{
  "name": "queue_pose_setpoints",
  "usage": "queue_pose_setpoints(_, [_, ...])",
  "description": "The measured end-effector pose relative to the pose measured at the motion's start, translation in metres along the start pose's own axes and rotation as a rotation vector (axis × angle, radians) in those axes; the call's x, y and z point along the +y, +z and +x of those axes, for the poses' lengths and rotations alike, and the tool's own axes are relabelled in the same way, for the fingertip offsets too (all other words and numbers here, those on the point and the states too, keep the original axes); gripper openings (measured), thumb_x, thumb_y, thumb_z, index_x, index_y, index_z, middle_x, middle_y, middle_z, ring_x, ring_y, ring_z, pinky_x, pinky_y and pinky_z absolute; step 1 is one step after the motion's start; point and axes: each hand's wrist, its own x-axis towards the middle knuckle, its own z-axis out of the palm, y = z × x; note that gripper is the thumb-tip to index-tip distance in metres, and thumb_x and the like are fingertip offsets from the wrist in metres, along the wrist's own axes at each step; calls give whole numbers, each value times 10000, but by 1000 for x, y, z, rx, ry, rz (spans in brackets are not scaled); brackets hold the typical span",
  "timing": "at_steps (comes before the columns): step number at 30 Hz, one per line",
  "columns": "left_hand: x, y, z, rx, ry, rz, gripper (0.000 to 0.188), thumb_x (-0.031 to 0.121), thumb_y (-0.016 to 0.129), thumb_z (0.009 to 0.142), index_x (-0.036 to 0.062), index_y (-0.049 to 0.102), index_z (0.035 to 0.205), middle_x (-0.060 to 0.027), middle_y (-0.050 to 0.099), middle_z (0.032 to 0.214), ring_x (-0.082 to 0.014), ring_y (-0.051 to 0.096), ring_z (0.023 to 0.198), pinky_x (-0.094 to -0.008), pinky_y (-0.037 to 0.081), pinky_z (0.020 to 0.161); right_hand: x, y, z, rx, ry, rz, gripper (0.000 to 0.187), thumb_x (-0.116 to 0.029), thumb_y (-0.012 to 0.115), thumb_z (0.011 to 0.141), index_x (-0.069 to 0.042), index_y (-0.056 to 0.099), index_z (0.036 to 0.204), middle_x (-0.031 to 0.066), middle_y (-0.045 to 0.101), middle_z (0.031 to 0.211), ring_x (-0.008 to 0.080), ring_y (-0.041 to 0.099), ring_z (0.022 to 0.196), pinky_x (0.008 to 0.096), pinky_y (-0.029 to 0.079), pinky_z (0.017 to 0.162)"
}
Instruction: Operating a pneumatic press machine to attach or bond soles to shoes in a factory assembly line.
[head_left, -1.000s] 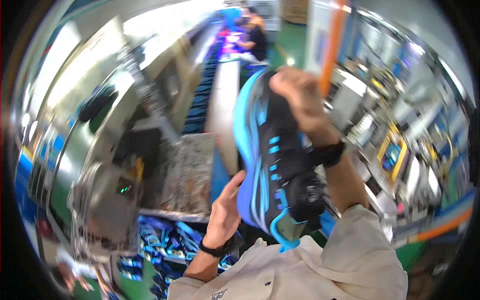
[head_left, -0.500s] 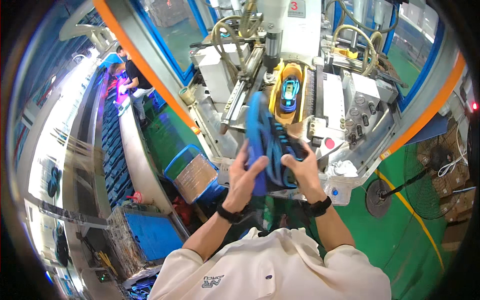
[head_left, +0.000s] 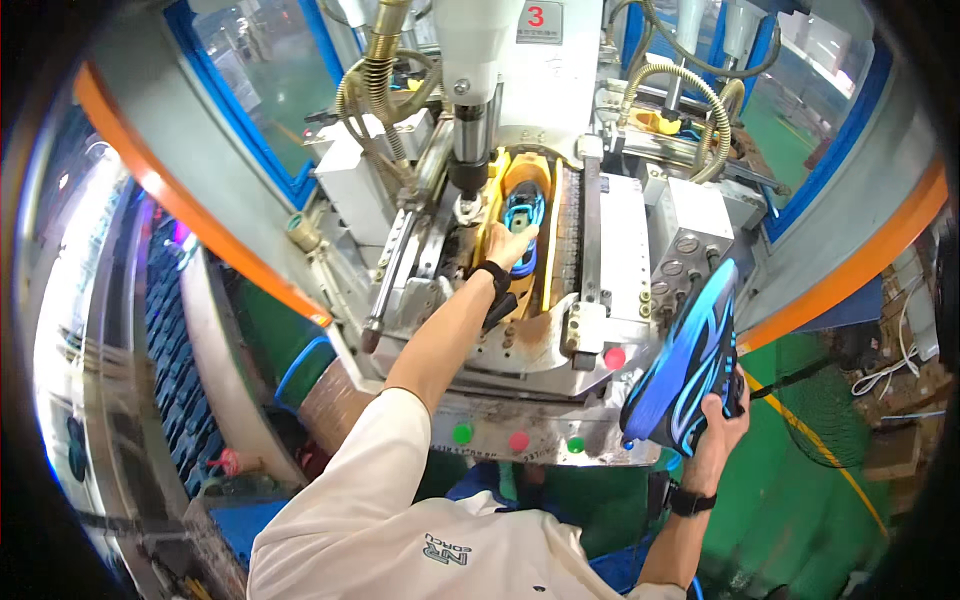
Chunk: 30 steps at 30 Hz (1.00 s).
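Holding a blk/blue shoe [head_left: 690, 365] in R grip [head_left: 722, 428]: closed on its lower end, thumb on the near side. Shoe tilts up, fwd of that grip, sole facing L. It's out of the cradle, just R of the machine's front edge, nr a red button [head_left: 614, 358].

L grip [head_left: 511, 245] is at the 2nd shoe [head_left: 526, 196], similar colors, which lies fwd of & partly under it in a yellow cradle [head_left: 551, 232]. Fingertips mostly hidden, so can't tell if L is pinching or just touching. Metal cylinder [head_left: 470, 145] w/ dark tip hangs fwd-L of L grip, not over the shoe in this view.

Progress (judgement): approx midway. Done: one shoe seated in cradle, other one in hand. Left: cradle shoe not lifted out, held shoe not set down anywhere. Whether either's been worked by the machine, can't tell. Row of dark blue items [head_left: 185, 340] on conveyor, well L of both grips.
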Motion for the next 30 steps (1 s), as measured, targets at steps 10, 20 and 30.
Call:
queue_pose_setpoints(10, [-22,-18,21,-249,-331,-888,333,99,731,764,-3,616,1060,-136,669,1008,-264,658,921,-409,551,807,-16,70,112,115,-224,-437,450,-84,717,725,43,619,1145,51,648,978,117,583,834,260,482,793])
queue_pose_setpoints(20, [2,-196,-217,-446,-570,-986,320,211,665,893,-19,613,1109,-79,688,1010,-147,678,818,-278,559,701,39,307,202,-585,-50,-1116,657,-365,820,571,123,631,969,201,674,903,280,664,872,356,523,746])
queue_pose_setpoints(30, [-34,-297,-418,333,-397,-761,462,120,739,742,-47,597,1148,-54,652,1030,-130,618,901,-269,498,815,195,383,123,-405,-316,-1256,551,-270,759,701,28,424,1022,292,661,902,433,661,881,500,528,794])
